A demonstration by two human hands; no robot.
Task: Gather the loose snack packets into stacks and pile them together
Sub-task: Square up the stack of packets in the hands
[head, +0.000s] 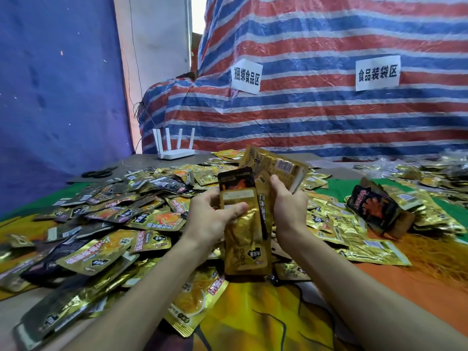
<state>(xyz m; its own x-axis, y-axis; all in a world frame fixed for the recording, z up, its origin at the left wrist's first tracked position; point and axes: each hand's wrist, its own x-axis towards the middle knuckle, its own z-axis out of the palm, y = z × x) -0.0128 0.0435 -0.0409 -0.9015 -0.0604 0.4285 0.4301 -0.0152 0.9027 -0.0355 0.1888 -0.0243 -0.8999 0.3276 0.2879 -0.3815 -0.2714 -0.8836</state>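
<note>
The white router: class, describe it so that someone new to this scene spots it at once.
Find the red, white and blue striped tarpaulin across the back. At its lower left corner, beyond the heap of gold foil snack packets, stands the white plastic router. Alone among flat, shiny packets, it has four upright antennas.

Bare forearms [141, 287], bare left hand [215, 216] and right hand [288, 203].

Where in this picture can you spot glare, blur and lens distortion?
Head view: glare glints off the gold packets; those at the lower left corner are smeared; the wide lens bows the striped tarp; the far signs are readable.
</note>
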